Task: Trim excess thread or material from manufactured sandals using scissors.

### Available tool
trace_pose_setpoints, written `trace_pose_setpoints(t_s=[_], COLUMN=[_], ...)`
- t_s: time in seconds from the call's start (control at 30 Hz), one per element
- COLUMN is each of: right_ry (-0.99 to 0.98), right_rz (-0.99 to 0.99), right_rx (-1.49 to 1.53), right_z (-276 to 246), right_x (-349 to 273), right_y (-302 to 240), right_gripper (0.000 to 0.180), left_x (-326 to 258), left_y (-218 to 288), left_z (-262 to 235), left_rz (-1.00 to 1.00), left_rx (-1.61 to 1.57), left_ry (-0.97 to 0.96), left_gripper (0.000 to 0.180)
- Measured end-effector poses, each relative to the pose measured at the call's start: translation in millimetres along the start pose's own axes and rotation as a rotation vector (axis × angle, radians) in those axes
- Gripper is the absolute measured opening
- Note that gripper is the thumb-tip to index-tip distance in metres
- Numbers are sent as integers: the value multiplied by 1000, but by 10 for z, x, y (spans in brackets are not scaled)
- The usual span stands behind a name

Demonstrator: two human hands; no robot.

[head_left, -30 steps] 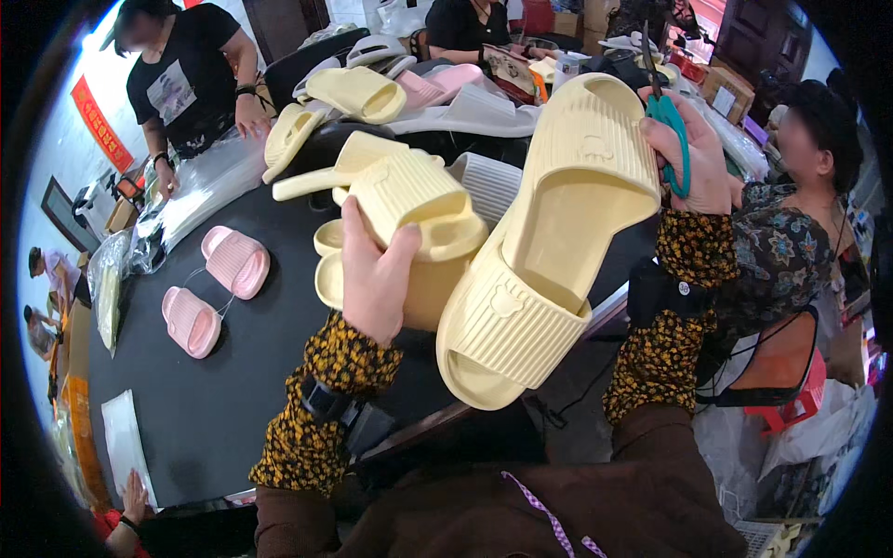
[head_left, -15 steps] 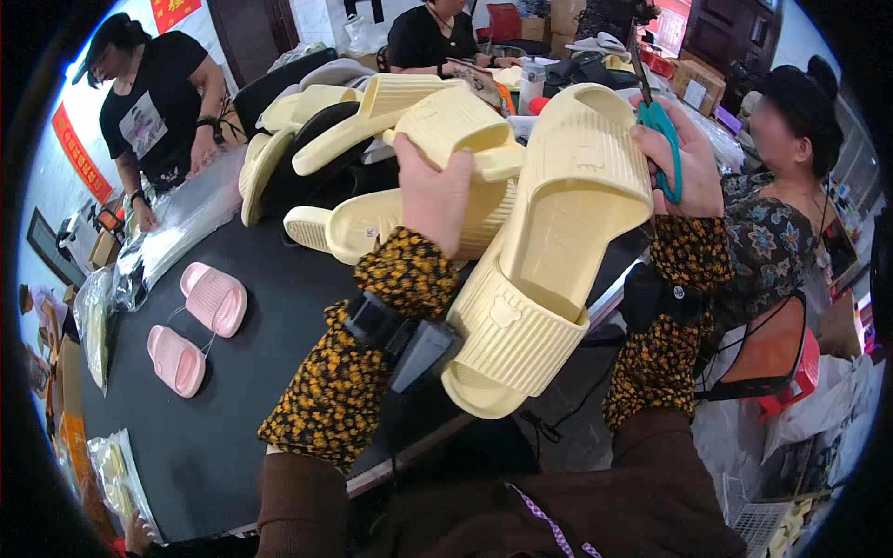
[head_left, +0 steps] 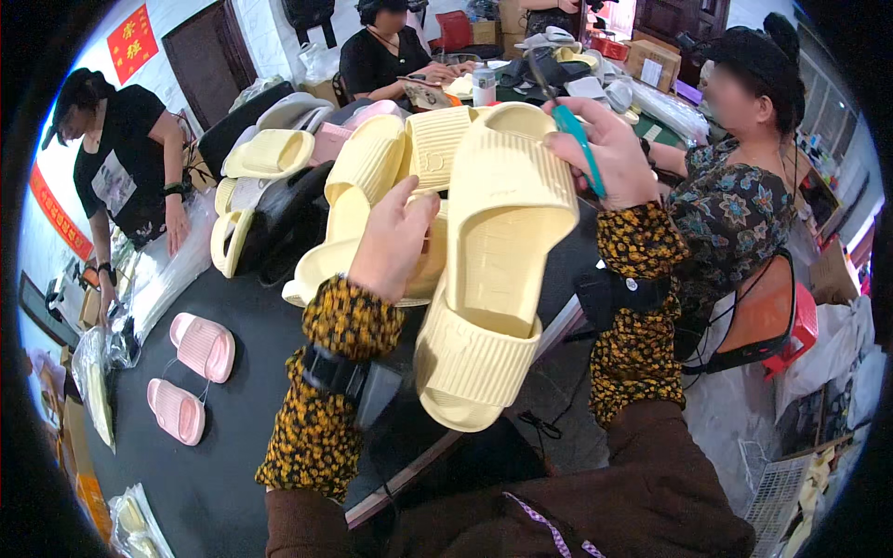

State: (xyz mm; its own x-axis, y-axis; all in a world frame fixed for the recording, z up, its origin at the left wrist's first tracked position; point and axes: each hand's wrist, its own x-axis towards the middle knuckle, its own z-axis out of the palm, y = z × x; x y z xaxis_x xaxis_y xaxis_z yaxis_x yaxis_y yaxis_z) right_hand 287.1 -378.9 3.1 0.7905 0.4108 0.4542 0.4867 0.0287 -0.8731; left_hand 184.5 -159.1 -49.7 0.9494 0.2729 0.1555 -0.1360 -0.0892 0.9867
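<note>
A pair of pale yellow slide sandals (head_left: pixel 498 242), one tucked into the other, hangs in front of me with ribbed straps facing up. My right hand (head_left: pixel 609 153) grips its upper end and also holds scissors (head_left: pixel 579 139) with teal handles, blades pointing up. My left hand (head_left: pixel 395 237) is open, fingers apart, over the pile just left of the pair. More yellow slide sandals (head_left: pixel 367 158) lie heaped behind and under it; whether it touches one is hard to tell.
A pink pair of slides (head_left: pixel 206 348), joined by a thin tie, lies on the dark table (head_left: pixel 270 391). Clear plastic bags (head_left: pixel 172 270) line its left edge. Co-workers stand or sit at left, back and right. Grey and black slides (head_left: pixel 288 112) fill out the pile.
My left hand has let go of the yellow slide it was holding in the pile, and its fingers have spread. My right hand has brought the nested pair and scissors leftward.
</note>
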Motion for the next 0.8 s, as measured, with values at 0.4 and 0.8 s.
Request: trace_pose_setpoints(t_s=[0.4, 0.8], right_ry=[-1, 51], right_rz=[-120, -370], right_rx=[26, -53], right_z=[353, 580], right_x=[80, 366], right_y=[-83, -55], right_gripper=[39, 52], left_x=[-1338, -1508], left_y=[-252, -201], left_z=[-279, 6], left_rz=[666, 686], left_rx=[753, 1198], left_ry=[121, 120], left_gripper=[71, 110])
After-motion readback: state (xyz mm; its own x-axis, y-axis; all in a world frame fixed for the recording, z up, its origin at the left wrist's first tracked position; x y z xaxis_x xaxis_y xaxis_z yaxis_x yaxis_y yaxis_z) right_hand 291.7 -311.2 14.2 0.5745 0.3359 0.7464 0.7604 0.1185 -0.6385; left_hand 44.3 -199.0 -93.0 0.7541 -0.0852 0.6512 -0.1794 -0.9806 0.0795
